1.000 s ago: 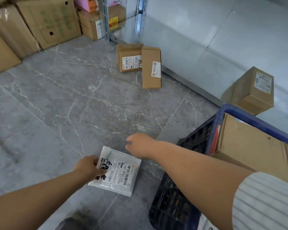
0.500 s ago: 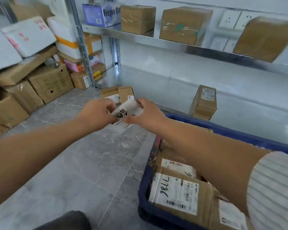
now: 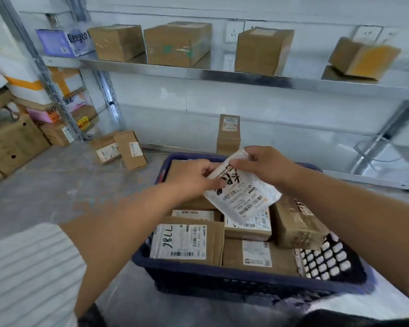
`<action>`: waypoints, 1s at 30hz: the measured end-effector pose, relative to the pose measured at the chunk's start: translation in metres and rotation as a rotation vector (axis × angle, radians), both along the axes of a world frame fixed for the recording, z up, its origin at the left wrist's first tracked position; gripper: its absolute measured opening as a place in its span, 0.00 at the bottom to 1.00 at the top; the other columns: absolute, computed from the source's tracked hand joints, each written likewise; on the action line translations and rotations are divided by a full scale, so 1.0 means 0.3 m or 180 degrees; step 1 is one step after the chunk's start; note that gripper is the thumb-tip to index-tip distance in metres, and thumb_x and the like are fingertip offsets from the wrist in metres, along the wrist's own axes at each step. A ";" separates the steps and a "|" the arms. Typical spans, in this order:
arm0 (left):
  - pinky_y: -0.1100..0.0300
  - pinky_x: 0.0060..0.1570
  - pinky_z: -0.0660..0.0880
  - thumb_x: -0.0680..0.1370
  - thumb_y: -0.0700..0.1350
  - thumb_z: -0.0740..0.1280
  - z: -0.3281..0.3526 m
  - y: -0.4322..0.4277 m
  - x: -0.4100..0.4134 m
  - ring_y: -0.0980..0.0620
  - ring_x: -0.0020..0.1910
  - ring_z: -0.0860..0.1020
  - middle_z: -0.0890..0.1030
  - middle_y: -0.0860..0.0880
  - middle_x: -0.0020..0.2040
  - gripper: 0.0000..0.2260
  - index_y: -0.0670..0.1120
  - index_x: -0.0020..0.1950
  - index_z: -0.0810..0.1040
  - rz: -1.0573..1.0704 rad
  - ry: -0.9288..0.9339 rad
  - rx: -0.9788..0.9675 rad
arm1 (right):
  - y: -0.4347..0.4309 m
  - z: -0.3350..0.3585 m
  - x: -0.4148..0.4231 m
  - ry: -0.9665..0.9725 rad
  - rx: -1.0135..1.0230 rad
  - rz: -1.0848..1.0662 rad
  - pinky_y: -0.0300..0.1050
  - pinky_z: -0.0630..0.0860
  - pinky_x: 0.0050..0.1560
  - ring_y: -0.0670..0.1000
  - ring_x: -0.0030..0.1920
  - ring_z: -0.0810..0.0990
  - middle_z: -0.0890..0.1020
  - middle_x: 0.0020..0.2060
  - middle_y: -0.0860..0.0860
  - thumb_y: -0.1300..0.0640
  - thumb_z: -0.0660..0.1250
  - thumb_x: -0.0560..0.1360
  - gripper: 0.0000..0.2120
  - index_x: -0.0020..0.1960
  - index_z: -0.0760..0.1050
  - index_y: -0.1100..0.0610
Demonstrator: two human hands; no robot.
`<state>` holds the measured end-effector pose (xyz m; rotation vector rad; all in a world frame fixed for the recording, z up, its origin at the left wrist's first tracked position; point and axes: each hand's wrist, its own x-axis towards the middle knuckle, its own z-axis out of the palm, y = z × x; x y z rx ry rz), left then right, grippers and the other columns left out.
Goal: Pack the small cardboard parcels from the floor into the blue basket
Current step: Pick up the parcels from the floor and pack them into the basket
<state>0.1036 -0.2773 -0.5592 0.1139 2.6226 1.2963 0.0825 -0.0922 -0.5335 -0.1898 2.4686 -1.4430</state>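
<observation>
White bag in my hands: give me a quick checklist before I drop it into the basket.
1. Hold on the white bag: left grip and right grip both pinch its upper end. Ok.
2. Bag over the blue basket: ok.
3. Landing spot: the packed parcels beneath it show flat tops, so it should probably rest there. Ok.
4. Basket has room left below the rim: cannot tell.
5. Floor cleared: two cardboard parcels lie by the shelf post. Not ok.
</observation>
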 end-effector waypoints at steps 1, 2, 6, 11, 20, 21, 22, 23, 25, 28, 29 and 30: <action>0.62 0.44 0.78 0.74 0.45 0.73 -0.036 0.052 0.014 0.56 0.44 0.81 0.83 0.55 0.46 0.06 0.49 0.49 0.79 -0.0029 -0.0067 0.0154 | 0.063 -0.031 0.003 -0.0108 0.0007 -0.0067 0.52 0.81 0.48 0.55 0.44 0.85 0.86 0.44 0.56 0.56 0.70 0.76 0.04 0.45 0.79 0.57; 0.64 0.41 0.77 0.75 0.44 0.72 -0.071 0.093 0.030 0.57 0.43 0.80 0.82 0.55 0.46 0.05 0.49 0.49 0.78 -0.0018 -0.0142 0.0270 | 0.117 -0.058 0.007 -0.0222 0.0060 -0.0095 0.53 0.82 0.50 0.55 0.45 0.85 0.86 0.44 0.55 0.56 0.69 0.76 0.03 0.45 0.79 0.56; 0.53 0.49 0.80 0.77 0.45 0.70 -0.198 0.239 0.044 0.53 0.47 0.81 0.83 0.53 0.48 0.05 0.49 0.52 0.80 -0.0241 -0.0079 0.0049 | 0.299 -0.110 0.016 -0.0382 0.1065 0.0386 0.42 0.77 0.48 0.49 0.46 0.82 0.84 0.45 0.48 0.52 0.68 0.77 0.06 0.51 0.80 0.54; 0.60 0.50 0.72 0.80 0.43 0.64 -0.290 0.380 0.024 0.55 0.51 0.77 0.80 0.54 0.54 0.09 0.52 0.59 0.78 -0.0785 0.0084 -0.0100 | 0.430 -0.137 0.042 -0.0731 0.1708 0.0821 0.39 0.74 0.48 0.47 0.48 0.80 0.81 0.47 0.47 0.53 0.68 0.77 0.03 0.50 0.78 0.51; 0.59 0.45 0.80 0.80 0.46 0.65 -0.342 0.458 -0.039 0.59 0.47 0.78 0.74 0.58 0.53 0.14 0.54 0.65 0.69 0.0134 0.0462 0.0465 | 0.458 -0.294 0.079 -0.1683 0.0022 -0.0742 0.41 0.81 0.38 0.53 0.45 0.84 0.83 0.49 0.57 0.62 0.63 0.79 0.05 0.54 0.74 0.61; 0.62 0.42 0.79 0.80 0.47 0.65 -0.332 0.463 -0.051 0.60 0.45 0.77 0.72 0.59 0.51 0.15 0.53 0.66 0.68 0.0210 0.0589 0.0365 | 0.459 -0.300 0.081 -0.1834 -0.0350 -0.0983 0.42 0.82 0.39 0.54 0.46 0.85 0.83 0.50 0.58 0.63 0.64 0.79 0.06 0.55 0.74 0.62; 0.63 0.40 0.78 0.80 0.47 0.64 -0.329 0.462 -0.060 0.61 0.42 0.76 0.72 0.58 0.51 0.14 0.53 0.65 0.69 0.0201 0.0640 0.0185 | 0.458 -0.312 0.090 -0.2018 -0.0657 -0.1161 0.44 0.83 0.41 0.56 0.48 0.84 0.83 0.51 0.59 0.64 0.64 0.78 0.07 0.55 0.74 0.64; 0.60 0.39 0.79 0.81 0.48 0.63 -0.333 0.459 -0.066 0.61 0.41 0.77 0.74 0.56 0.50 0.12 0.53 0.64 0.69 0.0119 0.0568 -0.0009 | 0.455 -0.331 0.104 -0.2225 -0.0808 -0.1204 0.46 0.83 0.42 0.57 0.50 0.84 0.83 0.52 0.60 0.65 0.64 0.78 0.07 0.56 0.74 0.64; 0.52 0.40 0.81 0.81 0.47 0.63 -0.350 0.453 -0.069 0.56 0.39 0.80 0.79 0.53 0.48 0.07 0.53 0.59 0.72 -0.0217 0.0287 -0.0195 | 0.448 -0.375 0.134 -0.2533 -0.0437 -0.0840 0.46 0.82 0.47 0.58 0.53 0.83 0.82 0.54 0.60 0.63 0.65 0.77 0.09 0.56 0.74 0.64; 0.54 0.43 0.79 0.81 0.47 0.63 -0.389 0.468 -0.052 0.55 0.42 0.78 0.79 0.55 0.49 0.05 0.53 0.56 0.76 -0.0955 -0.0012 -0.0164 | 0.445 -0.422 0.159 -0.2601 0.0058 -0.0302 0.45 0.78 0.48 0.55 0.52 0.82 0.83 0.55 0.57 0.57 0.68 0.76 0.13 0.59 0.77 0.60; 0.54 0.43 0.78 0.81 0.47 0.63 -0.402 0.479 -0.043 0.54 0.42 0.78 0.79 0.55 0.49 0.06 0.53 0.56 0.77 -0.1158 -0.0069 -0.0159 | 0.447 -0.433 0.156 -0.2588 -0.0043 -0.0405 0.43 0.78 0.45 0.53 0.49 0.81 0.84 0.54 0.57 0.57 0.68 0.77 0.12 0.59 0.77 0.60; 0.53 0.45 0.78 0.81 0.47 0.63 -0.415 0.487 -0.035 0.54 0.43 0.78 0.80 0.54 0.50 0.07 0.54 0.57 0.77 -0.1291 -0.0107 -0.0170 | 0.447 -0.440 0.153 -0.2583 -0.0141 -0.0566 0.41 0.78 0.41 0.51 0.45 0.81 0.84 0.54 0.58 0.59 0.67 0.77 0.11 0.58 0.78 0.61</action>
